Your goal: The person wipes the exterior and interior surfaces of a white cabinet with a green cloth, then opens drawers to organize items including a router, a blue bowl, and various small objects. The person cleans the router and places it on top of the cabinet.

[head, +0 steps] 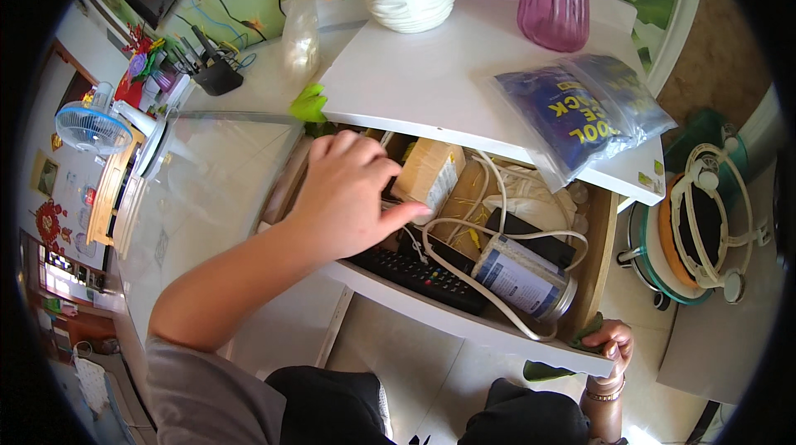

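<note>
A pulled-out white-fronted drawer (423, 314) lies before me, packed with mixed items. My left hand (354, 196) hovers over its left part, fingers bent and spread; the thumb tip is close to a cardboard box (429, 171). Nothing shows in that hand, though some fingertips are partly hidden. At the drawer's right front corner my right hand (612, 345) is curled around the edge, beside a green leaf (587, 330). Inside lie a black remote control (429, 277), a labelled jar (522, 277) on its side, a looped white cable (448, 258) and white fabric (528, 193).
On the white tabletop (435, 84) stand a white ribbed vase (410, 0) of sunflowers and a pink glass vase (553, 3). A bagged ice pack (578, 112) overhangs the front edge. A fan (93, 124) stands at left; a round-framed apparatus (703, 215) is on the right.
</note>
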Available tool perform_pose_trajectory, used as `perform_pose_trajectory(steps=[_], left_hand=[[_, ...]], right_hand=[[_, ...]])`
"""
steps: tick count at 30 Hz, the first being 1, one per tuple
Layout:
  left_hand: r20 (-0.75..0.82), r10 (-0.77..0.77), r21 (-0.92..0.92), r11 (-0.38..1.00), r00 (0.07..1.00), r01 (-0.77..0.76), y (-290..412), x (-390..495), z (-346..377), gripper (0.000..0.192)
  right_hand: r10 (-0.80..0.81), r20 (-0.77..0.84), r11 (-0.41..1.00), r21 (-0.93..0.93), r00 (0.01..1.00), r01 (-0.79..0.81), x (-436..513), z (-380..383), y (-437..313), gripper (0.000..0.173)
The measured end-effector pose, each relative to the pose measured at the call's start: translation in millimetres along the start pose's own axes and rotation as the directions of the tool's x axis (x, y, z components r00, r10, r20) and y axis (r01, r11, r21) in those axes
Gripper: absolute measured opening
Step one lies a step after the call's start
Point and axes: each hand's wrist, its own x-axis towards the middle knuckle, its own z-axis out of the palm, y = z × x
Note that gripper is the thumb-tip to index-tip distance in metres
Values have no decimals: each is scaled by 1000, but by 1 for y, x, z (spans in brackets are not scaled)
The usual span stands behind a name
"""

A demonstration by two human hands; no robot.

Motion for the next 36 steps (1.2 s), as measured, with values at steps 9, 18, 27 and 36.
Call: perform_pose_trajectory(steps=[9,18,27,36], left_hand=[[80,69,-299,953,994,-42,18,-11,-1,57],[229,82,-368,930,970,8,43,-29,-3,58],[221,142,-298,952,965,-72,59,-26,5,65],[198,172,-167,976,965,-139,58,-28,3,65]], right_hand=[[-27,-7,1000,-7,1000,27,5,10,-13,41],[-54,-33,999,-3,998,54,7,11,-12,52],[8,-92,993,-120,996,-19,4,4,-20,56],[271,82,860,-469,959,-203,18,15,-87,101]])
